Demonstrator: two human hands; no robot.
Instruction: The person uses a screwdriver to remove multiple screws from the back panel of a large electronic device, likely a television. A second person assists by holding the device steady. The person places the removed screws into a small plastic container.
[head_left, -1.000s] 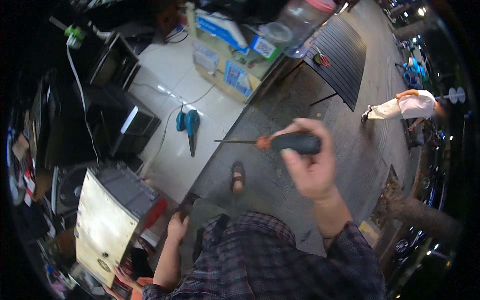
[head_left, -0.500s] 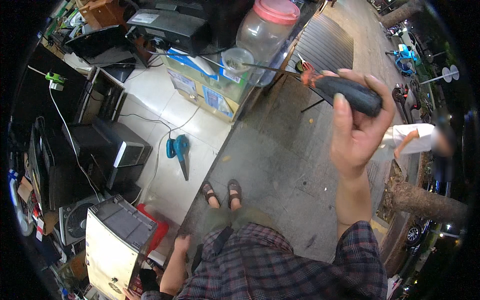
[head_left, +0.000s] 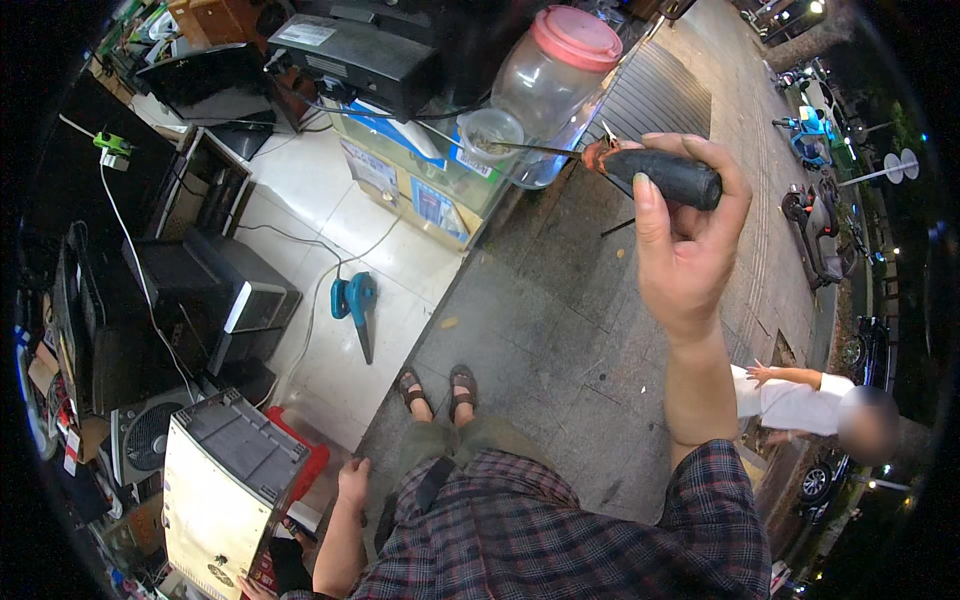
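Note:
My right hand (head_left: pixel 690 230) is raised at the right and wraps around the black handle of a screwdriver (head_left: pixel 665 178), which has an orange-red collar. Its thin metal shaft points left, and the tip lies over or inside a small clear cup (head_left: pixel 488 134). Small bits lie in the cup, too small to tell apart. The cup stands on a glass counter (head_left: pixel 465 195) beside a big clear jar (head_left: pixel 540 85) with a pink lid. My left hand (head_left: pixel 353 483) hangs low beside my body with its fingers curled, seemingly around nothing.
A teal blower (head_left: pixel 354 300) with its cord lies on the white tiles. A cream computer case (head_left: pixel 215 500) stands lower left, with someone's fingers (head_left: pixel 255 588) at its edge. A dark tower (head_left: pixel 235 300) and a printer-like machine (head_left: pixel 355 60) are nearby. A person in white (head_left: pixel 800 400) is at the right.
My right hand and the screwdriver have shifted left, and the tip stays at the cup. The view has moved slightly. The person in white appears lower in the picture with an arm out.

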